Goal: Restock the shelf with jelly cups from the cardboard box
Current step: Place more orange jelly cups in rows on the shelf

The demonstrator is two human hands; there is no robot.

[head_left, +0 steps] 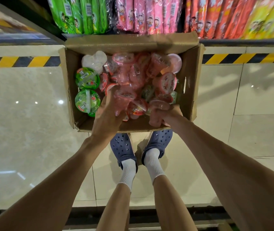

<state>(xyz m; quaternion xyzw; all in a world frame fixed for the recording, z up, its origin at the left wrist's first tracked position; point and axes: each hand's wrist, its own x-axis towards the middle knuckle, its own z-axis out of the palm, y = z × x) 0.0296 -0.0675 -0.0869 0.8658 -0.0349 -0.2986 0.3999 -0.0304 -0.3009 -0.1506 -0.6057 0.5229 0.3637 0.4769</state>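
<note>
My left hand (109,110) reaches among pink jelly cups (129,75), my right hand (159,112) grips the near wall of the still-full cardboard box (189,90), so lots remain.

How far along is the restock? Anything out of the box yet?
Done: nothing that shows; no loose jelly cups on the shelf, only green, pink and orange packs. In hand: the left hand reaches among pink jelly cups in the cardboard box; the right hand is curled at the box's near edge. Left: the box is nearly full, green cups included.
</note>
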